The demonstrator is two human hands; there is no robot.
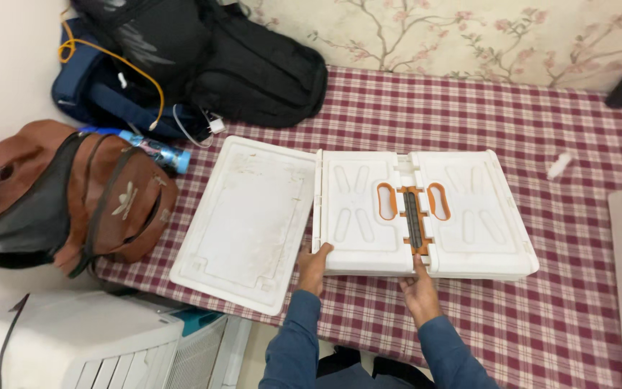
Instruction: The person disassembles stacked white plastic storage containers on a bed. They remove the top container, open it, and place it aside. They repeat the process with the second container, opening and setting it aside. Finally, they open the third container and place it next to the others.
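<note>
Head view: one white folding case (426, 216) on checkered tabletop (577, 302), one flap (250, 220) swung open leftward. Left hand (314, 268), right hand (419, 292) at near edge, fingers pressing case. Two orange handle loops (386, 201). Three bags: two dark (253, 68), one brown (66, 194).

Checked tablecloth (469, 108) beneath floral wallpaper (469, 36).

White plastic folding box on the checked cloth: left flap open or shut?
Open. The left flap lies spread flat beside the white plastic folding box.
</note>
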